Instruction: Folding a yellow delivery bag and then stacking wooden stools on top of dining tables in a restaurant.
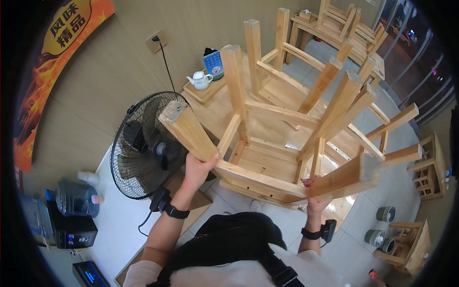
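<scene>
An upturned wooden stool (267, 158) is before me, its seat low and its legs pointing up. My left hand (199, 170) is wrapped round its near left leg, just under the worn leg end. Round the near right leg, my right hand (317, 195) is closed, partly hidden behind the wood. The stool is at the near edge of a wooden table (211, 111); whether its seat touches the tabletop I cannot tell. Just beyond it, more upturned wooden stools (283, 89) stand on the table. Each wrist wears a black strap with a small device.
A black-caged fan (148, 147) stands close by my left arm. A white teapot (200, 80) sits on a wooden tray (204, 95) by the wall. Water bottles (77, 199) are at far left. Baskets (374, 238) and more wooden furniture (412, 247) stand on the right.
</scene>
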`<state>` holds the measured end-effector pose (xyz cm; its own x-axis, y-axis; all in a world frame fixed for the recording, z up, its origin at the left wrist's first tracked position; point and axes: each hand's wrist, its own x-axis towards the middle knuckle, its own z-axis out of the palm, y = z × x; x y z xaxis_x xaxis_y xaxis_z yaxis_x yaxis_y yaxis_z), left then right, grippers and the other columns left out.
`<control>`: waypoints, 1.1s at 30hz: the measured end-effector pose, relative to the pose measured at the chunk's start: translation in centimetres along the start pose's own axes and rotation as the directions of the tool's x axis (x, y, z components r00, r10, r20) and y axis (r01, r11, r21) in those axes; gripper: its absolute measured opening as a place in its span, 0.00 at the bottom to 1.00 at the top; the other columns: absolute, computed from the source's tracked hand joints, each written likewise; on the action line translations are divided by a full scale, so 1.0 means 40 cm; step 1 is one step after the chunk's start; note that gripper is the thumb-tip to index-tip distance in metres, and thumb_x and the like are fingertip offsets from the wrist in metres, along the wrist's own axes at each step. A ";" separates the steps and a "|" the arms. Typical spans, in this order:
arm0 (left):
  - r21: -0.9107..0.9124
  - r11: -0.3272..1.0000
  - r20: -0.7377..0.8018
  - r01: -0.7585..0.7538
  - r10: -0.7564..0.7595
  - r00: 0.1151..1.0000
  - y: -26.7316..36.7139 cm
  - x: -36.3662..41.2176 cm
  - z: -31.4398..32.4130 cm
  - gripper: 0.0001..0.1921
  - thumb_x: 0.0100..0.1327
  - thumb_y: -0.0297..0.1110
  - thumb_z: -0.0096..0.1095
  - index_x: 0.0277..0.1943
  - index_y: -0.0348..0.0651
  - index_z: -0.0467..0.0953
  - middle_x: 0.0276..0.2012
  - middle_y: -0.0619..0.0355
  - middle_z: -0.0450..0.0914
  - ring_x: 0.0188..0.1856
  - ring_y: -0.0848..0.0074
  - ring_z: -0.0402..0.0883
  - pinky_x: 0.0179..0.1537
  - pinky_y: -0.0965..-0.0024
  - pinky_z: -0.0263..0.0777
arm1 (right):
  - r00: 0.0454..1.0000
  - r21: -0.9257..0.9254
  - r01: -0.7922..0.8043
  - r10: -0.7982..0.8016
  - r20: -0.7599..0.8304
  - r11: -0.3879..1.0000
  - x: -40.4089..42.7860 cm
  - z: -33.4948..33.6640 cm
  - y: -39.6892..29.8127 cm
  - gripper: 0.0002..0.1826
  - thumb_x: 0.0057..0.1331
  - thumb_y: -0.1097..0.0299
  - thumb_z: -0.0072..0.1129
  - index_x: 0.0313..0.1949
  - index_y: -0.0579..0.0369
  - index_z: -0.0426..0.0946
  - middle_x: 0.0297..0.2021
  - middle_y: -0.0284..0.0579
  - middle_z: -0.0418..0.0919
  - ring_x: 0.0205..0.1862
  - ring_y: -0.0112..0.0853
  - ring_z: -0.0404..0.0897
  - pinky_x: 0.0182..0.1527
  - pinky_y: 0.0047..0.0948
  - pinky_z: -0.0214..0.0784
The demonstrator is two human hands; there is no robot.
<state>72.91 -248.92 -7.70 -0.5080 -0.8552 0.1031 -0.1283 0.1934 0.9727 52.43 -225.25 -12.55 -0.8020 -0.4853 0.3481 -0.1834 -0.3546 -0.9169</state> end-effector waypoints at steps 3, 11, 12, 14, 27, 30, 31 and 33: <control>-0.056 0.998 -0.053 0.028 -0.031 0.998 -0.038 0.073 0.028 0.08 0.52 0.24 0.58 0.36 0.35 0.73 0.33 0.60 0.75 0.37 0.80 0.72 0.42 0.75 0.65 | 1.000 0.018 -0.006 0.005 0.026 1.000 0.005 0.032 0.061 0.38 0.45 0.54 0.68 0.46 0.65 0.59 0.28 0.47 0.72 0.34 0.37 0.74 0.45 0.40 0.66; 0.057 0.998 -0.192 -0.032 0.042 0.981 -0.102 0.248 0.073 0.28 0.54 0.26 0.59 0.54 0.31 0.53 0.46 0.46 0.67 0.49 0.69 0.68 0.52 0.70 0.61 | 0.996 -0.040 0.040 -0.036 0.082 0.998 -0.036 0.106 0.247 0.42 0.44 0.60 0.69 0.52 0.59 0.52 0.37 0.45 0.72 0.45 0.37 0.71 0.53 0.37 0.58; 0.041 0.999 -0.234 0.006 0.004 0.972 -0.115 0.262 0.074 0.29 0.55 0.25 0.57 0.56 0.32 0.50 0.48 0.45 0.66 0.51 0.69 0.67 0.52 0.70 0.60 | 0.992 -0.141 0.045 -0.028 0.121 0.989 -0.030 0.123 0.259 0.42 0.44 0.61 0.69 0.53 0.58 0.51 0.37 0.44 0.72 0.45 0.36 0.71 0.54 0.37 0.57; 0.024 0.999 -0.275 0.040 -0.032 0.961 -0.137 0.283 0.074 0.30 0.56 0.25 0.55 0.57 0.32 0.48 0.49 0.44 0.64 0.52 0.69 0.66 0.53 0.71 0.60 | 0.996 -0.051 0.018 -0.014 0.089 0.999 -0.001 0.152 0.285 0.40 0.44 0.64 0.69 0.52 0.57 0.54 0.37 0.44 0.72 0.45 0.35 0.71 0.54 0.36 0.57; -0.080 0.992 -0.086 0.101 -0.108 0.990 -0.170 0.339 0.114 0.47 0.54 0.24 0.53 0.63 0.39 0.20 0.66 0.47 0.33 0.67 0.65 0.41 0.63 0.73 0.40 | 0.986 -0.188 0.163 -0.153 0.066 0.969 0.119 0.175 0.405 0.22 0.45 0.68 0.66 0.40 0.61 0.70 0.37 0.47 0.73 0.43 0.36 0.72 0.50 0.35 0.62; -0.087 0.993 -0.061 0.082 -0.087 0.994 -0.179 0.364 0.119 0.48 0.55 0.25 0.54 0.63 0.40 0.20 0.66 0.47 0.34 0.66 0.65 0.42 0.63 0.72 0.41 | 0.992 -0.250 0.126 -0.118 0.047 0.960 0.169 0.178 0.382 0.32 0.42 0.60 0.70 0.45 0.58 0.67 0.35 0.47 0.73 0.37 0.39 0.74 0.45 0.33 0.64; -0.021 0.998 -0.084 0.065 -0.066 0.994 -0.183 0.366 0.121 0.48 0.56 0.25 0.54 0.63 0.41 0.20 0.66 0.46 0.35 0.66 0.65 0.43 0.63 0.73 0.41 | 0.993 -0.267 0.091 -0.065 0.103 0.959 0.173 0.169 0.363 0.32 0.42 0.60 0.70 0.45 0.58 0.67 0.37 0.48 0.72 0.40 0.39 0.73 0.46 0.34 0.63; -0.063 0.998 -0.045 0.010 -0.013 0.999 -0.206 0.345 0.103 0.46 0.58 0.28 0.54 0.64 0.40 0.21 0.66 0.47 0.36 0.66 0.65 0.44 0.62 0.73 0.42 | 0.988 -0.290 0.067 -0.024 0.151 0.955 0.182 0.140 0.312 0.31 0.42 0.60 0.70 0.44 0.58 0.67 0.39 0.49 0.71 0.43 0.40 0.71 0.47 0.34 0.62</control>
<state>63.43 -260.34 -15.15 -0.4671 -0.8785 0.1002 -0.0796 0.1546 0.9848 47.48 -237.70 -20.34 -0.7026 -0.5917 0.3953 -0.3939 -0.1392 -0.9086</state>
